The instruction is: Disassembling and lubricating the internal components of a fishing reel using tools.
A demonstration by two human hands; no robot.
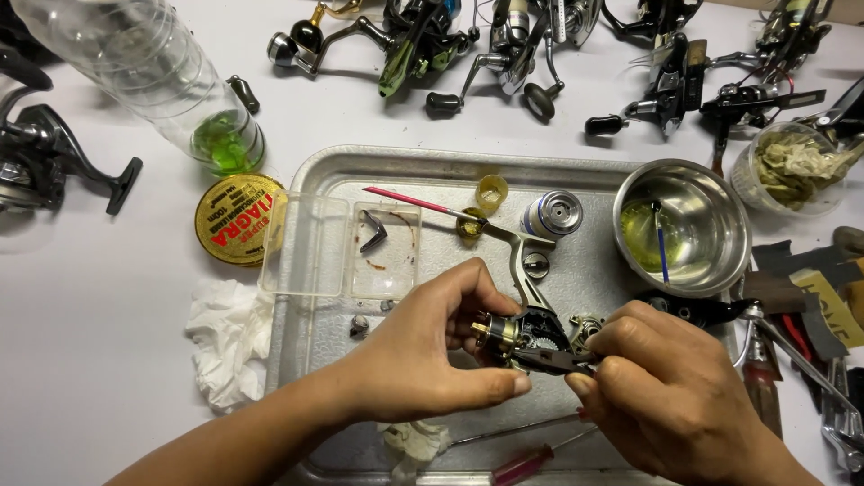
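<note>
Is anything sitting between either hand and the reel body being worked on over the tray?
Nothing visible. The left hand already grips the reel body from its left side, and the right hand presses on it from the right, apparently with a thin dark tool. The metal tray lies beneath.

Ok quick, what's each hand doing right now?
Left hand: closed around the fishing reel body, holding it over the metal tray.
Right hand: pinched shut on the reel's open gear side; any tool is hidden.
</note>
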